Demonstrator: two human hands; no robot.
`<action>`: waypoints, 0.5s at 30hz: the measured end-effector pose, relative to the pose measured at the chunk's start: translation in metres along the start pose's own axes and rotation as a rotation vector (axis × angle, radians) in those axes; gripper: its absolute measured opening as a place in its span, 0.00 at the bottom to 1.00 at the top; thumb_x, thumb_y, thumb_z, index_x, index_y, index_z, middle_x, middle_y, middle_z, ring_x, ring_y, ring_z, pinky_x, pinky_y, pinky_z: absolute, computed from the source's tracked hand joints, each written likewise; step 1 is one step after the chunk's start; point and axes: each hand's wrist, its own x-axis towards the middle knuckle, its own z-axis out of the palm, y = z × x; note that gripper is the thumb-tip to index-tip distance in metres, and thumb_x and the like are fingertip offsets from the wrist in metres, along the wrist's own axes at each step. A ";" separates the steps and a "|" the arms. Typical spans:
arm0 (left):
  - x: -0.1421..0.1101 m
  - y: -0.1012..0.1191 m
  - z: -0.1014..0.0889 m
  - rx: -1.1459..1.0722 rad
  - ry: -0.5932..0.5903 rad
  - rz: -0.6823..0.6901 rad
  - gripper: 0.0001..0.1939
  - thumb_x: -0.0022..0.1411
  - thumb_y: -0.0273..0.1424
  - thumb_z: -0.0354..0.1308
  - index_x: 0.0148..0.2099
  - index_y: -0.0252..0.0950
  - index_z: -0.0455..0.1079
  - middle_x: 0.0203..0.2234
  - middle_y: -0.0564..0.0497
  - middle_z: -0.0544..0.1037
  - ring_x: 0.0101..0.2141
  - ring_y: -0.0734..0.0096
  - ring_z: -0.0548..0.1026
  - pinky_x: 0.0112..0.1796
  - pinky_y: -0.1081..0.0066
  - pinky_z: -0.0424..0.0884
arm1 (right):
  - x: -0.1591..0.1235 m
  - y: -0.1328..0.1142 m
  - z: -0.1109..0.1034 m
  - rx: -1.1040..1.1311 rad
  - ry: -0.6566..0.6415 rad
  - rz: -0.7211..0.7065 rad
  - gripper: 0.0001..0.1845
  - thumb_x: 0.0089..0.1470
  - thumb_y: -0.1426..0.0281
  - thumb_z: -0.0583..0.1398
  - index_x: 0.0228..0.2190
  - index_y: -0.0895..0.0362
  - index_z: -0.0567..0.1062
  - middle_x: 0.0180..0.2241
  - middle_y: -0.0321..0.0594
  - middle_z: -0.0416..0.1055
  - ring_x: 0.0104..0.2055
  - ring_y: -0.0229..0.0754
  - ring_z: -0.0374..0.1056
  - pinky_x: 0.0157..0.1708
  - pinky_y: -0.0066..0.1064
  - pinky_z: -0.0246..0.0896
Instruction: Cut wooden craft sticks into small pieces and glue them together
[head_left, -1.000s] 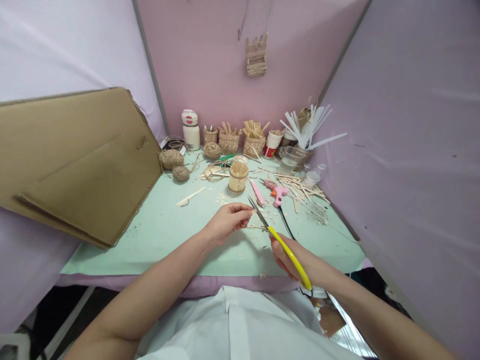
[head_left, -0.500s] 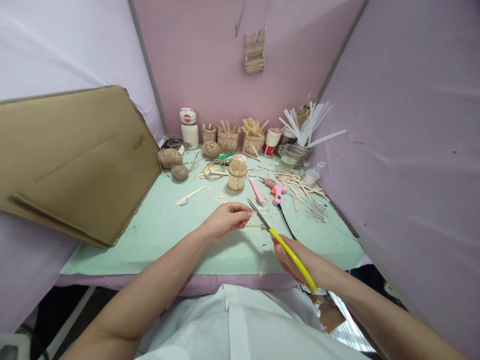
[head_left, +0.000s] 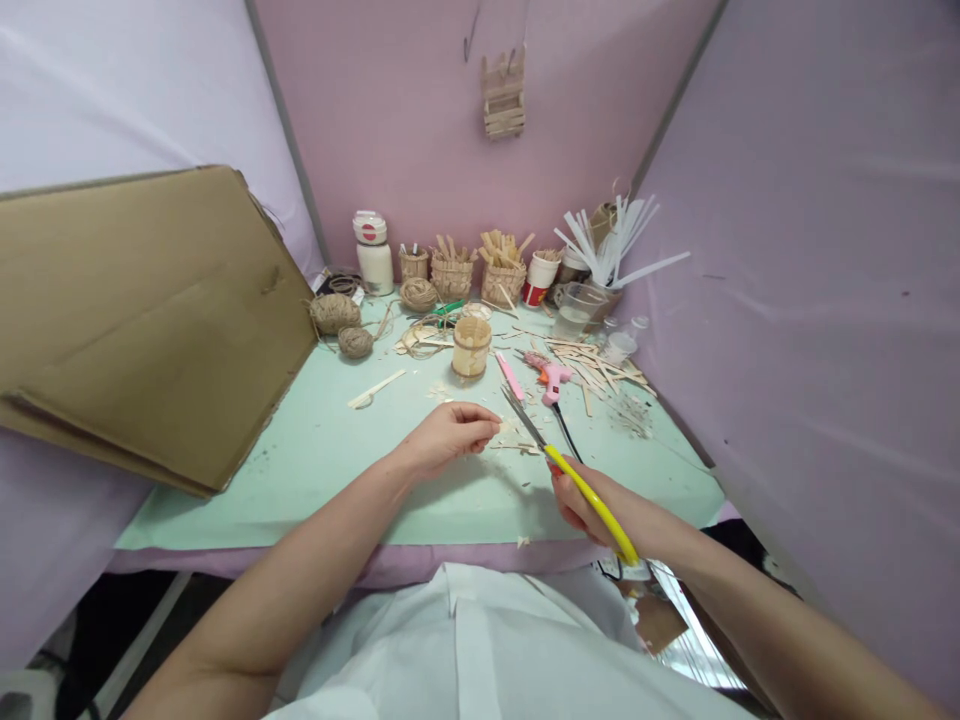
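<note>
My left hand is pinched closed over the middle of the table; whatever sits between thumb and forefinger is too small to make out. In my right hand I grip yellow-handled scissors, whose metal blades point up and left, just right of my left fingertips and apart from them. Beyond my hands stands a small round wooden cup with a band near its rim. Wood scraps lie under the blades. A pink craft knife and a pink glue gun rest behind the scissors.
A large cardboard sheet leans at the left. Twine balls, stick-filled holders and a white bottle stand at the back. Loose wooden sticks and glue sticks are to the right. A black cord runs from the glue gun.
The scissors have moved slightly right and down, and their blades are now farther from my left fingertips. My left hand stays nearly in place. The whole view has shifted a little.
</note>
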 end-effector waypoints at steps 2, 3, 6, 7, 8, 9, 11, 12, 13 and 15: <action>0.001 -0.001 -0.001 -0.014 -0.002 0.003 0.11 0.45 0.33 0.64 0.31 0.32 0.72 0.17 0.57 0.65 0.20 0.81 0.60 0.24 0.75 0.54 | 0.001 -0.001 -0.001 -0.061 0.032 -0.030 0.16 0.57 0.56 0.49 0.27 0.55 0.57 0.20 0.29 0.53 0.21 0.32 0.45 0.17 0.24 0.44; 0.002 -0.002 -0.001 -0.017 -0.007 0.003 0.11 0.45 0.34 0.64 0.31 0.32 0.72 0.17 0.57 0.65 0.21 0.81 0.60 0.24 0.75 0.54 | 0.001 -0.002 -0.002 -0.088 0.032 -0.039 0.16 0.56 0.56 0.49 0.27 0.55 0.57 0.21 0.29 0.53 0.21 0.32 0.46 0.18 0.24 0.45; 0.002 -0.002 -0.001 -0.005 -0.019 0.008 0.11 0.45 0.34 0.64 0.30 0.31 0.72 0.17 0.57 0.65 0.21 0.81 0.60 0.24 0.75 0.53 | 0.000 -0.003 -0.002 -0.143 -0.003 -0.039 0.16 0.56 0.56 0.51 0.28 0.55 0.57 0.22 0.30 0.54 0.22 0.33 0.47 0.18 0.25 0.46; 0.002 -0.002 -0.001 0.005 -0.021 0.010 0.11 0.45 0.34 0.63 0.30 0.31 0.72 0.17 0.57 0.65 0.21 0.81 0.60 0.24 0.75 0.53 | 0.000 -0.003 -0.002 -0.154 -0.017 -0.035 0.16 0.56 0.56 0.50 0.28 0.55 0.57 0.22 0.30 0.54 0.22 0.33 0.47 0.19 0.25 0.47; 0.002 -0.001 -0.001 0.015 -0.020 0.013 0.11 0.45 0.35 0.63 0.29 0.31 0.72 0.17 0.57 0.64 0.21 0.81 0.59 0.23 0.75 0.53 | 0.000 -0.003 -0.002 -0.161 -0.025 -0.031 0.16 0.57 0.56 0.50 0.28 0.55 0.57 0.22 0.30 0.55 0.23 0.33 0.48 0.19 0.25 0.48; 0.002 -0.001 0.000 0.024 -0.019 0.016 0.11 0.45 0.35 0.63 0.29 0.31 0.72 0.17 0.57 0.64 0.21 0.81 0.59 0.23 0.75 0.52 | 0.000 -0.004 -0.002 -0.165 -0.027 -0.028 0.16 0.57 0.55 0.50 0.28 0.55 0.57 0.22 0.30 0.55 0.23 0.33 0.48 0.19 0.25 0.48; 0.002 -0.001 0.000 0.035 -0.020 0.021 0.11 0.45 0.35 0.63 0.29 0.32 0.72 0.17 0.56 0.64 0.21 0.80 0.59 0.23 0.75 0.53 | -0.001 -0.004 -0.002 -0.163 -0.025 -0.029 0.17 0.57 0.55 0.49 0.27 0.55 0.57 0.22 0.31 0.56 0.23 0.33 0.48 0.20 0.25 0.48; 0.002 -0.001 0.000 0.037 -0.023 0.024 0.11 0.45 0.35 0.63 0.29 0.32 0.72 0.17 0.56 0.64 0.21 0.80 0.59 0.23 0.75 0.53 | -0.001 -0.005 -0.002 -0.160 -0.024 -0.032 0.17 0.57 0.55 0.49 0.27 0.55 0.58 0.22 0.30 0.56 0.23 0.33 0.48 0.20 0.25 0.48; 0.002 -0.001 0.000 0.038 -0.026 0.026 0.11 0.45 0.35 0.63 0.29 0.32 0.72 0.17 0.56 0.64 0.21 0.80 0.59 0.23 0.75 0.53 | -0.001 -0.005 -0.002 -0.158 -0.023 -0.032 0.17 0.57 0.55 0.49 0.27 0.55 0.58 0.22 0.30 0.55 0.23 0.33 0.48 0.20 0.25 0.48; 0.002 -0.002 -0.001 0.045 -0.031 0.029 0.10 0.46 0.35 0.62 0.29 0.32 0.72 0.17 0.56 0.64 0.21 0.80 0.59 0.24 0.75 0.53 | -0.001 -0.007 -0.002 -0.156 -0.023 -0.026 0.17 0.57 0.55 0.48 0.27 0.55 0.58 0.22 0.30 0.55 0.22 0.33 0.48 0.20 0.25 0.48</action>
